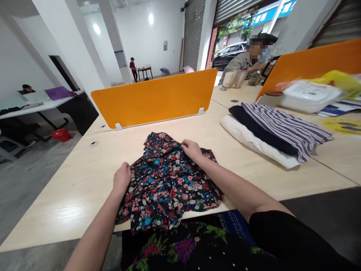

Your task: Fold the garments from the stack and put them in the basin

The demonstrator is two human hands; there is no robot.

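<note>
Head view: the only one, looking down over the desk.
Floral garment [166, 180]: lies crumpled on the pale wooden table [70, 188], its lower edge hanging just over the near rim at 6 o'clock.
Left hand [122, 178]: closed in a loose fist on the cloth's 9 o'clock edge, apparently gripping a fold.
Right hand [192, 148]: fingers curled, pinching the upper edge at about 1 o'clock.
Doing it well: to my eye, both grips want to sit on a seam or hem; pull evenly apart so the thin fabric lies flat before any fold, and draw the overhang back onto the table.
Orange divider [155, 98]: at 12 o'clock, well apart from the cloth.
Stack of folded clothes [270, 135]: at 2 o'clock, striped piece on top.
Other people: one seated beyond the divider at 1 o'clock, others far off.
</note>
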